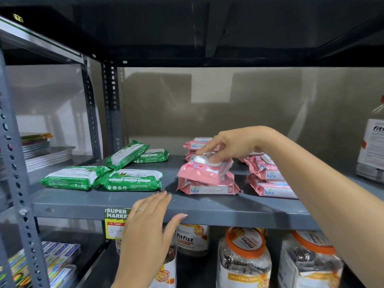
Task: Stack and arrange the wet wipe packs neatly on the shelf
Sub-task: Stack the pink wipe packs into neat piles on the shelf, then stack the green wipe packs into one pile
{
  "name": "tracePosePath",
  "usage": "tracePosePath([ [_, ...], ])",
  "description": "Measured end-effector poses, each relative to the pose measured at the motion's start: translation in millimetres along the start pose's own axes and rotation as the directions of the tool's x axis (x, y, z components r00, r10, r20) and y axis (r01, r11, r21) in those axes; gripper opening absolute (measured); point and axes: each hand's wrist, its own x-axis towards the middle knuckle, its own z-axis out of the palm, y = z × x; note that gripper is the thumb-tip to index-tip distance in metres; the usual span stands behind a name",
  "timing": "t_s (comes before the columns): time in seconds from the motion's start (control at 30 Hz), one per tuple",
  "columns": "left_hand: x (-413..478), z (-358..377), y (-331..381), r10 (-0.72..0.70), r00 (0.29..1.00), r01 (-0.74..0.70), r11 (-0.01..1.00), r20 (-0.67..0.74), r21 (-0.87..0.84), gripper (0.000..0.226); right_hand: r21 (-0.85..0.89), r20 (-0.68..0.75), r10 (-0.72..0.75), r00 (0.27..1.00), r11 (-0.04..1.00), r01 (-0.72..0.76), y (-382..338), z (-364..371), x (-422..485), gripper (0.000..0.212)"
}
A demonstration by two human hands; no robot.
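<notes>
On the grey shelf (99, 199) lie pink wet wipe packs in small stacks. My right hand (230, 145) reaches in from the right, its fingers grasping the white lid of the top pink pack (202, 170), which sits slightly askew on a lower pink pack (207, 187). More pink packs (196, 144) stack behind it, and another pink stack (268, 179) stands to the right under my forearm. Several green packs lie loose to the left: two at the front (133, 180) (75, 177), two behind (126, 154) (154, 155). My left hand (148, 225) rests flat on the shelf's front edge, fingers apart.
A price label (115, 223) hangs on the shelf lip beside my left hand. Jars with orange lids (244, 258) stand on the shelf below. A large jar (372, 148) stands at the far right. Books (39, 150) lie on the neighbouring rack, left of the slotted uprights (111, 107).
</notes>
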Motion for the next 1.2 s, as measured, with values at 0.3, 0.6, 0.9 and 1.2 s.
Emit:
tracePosePath([
  [0.3,-2,2,-2,-0.014,1.0,0.015,1.0,0.02,-0.016,0.064,-0.18,-0.311,0.17,0.935,0.955,-0.233,-18,25,26,0.064],
  [0.6,-2,0,0,-0.018,0.999,0.019,1.0,0.042,-0.002,0.065,-0.188,-0.295,0.194,0.936,0.948,-0.255,-19,25,26,0.066],
  [0.9,2,-47,-31,-0.077,0.994,0.071,0.995,-0.08,-0.077,0.054,-0.201,-0.276,0.188,0.943,0.948,-0.247,-12,20,26,0.071],
  [1.2,-19,-64,-155,-0.131,0.988,0.141,0.98,-0.08,0.141,0.068,-0.1,-0.541,0.077,0.837,0.983,-0.155,-75,14,38,0.052],
])
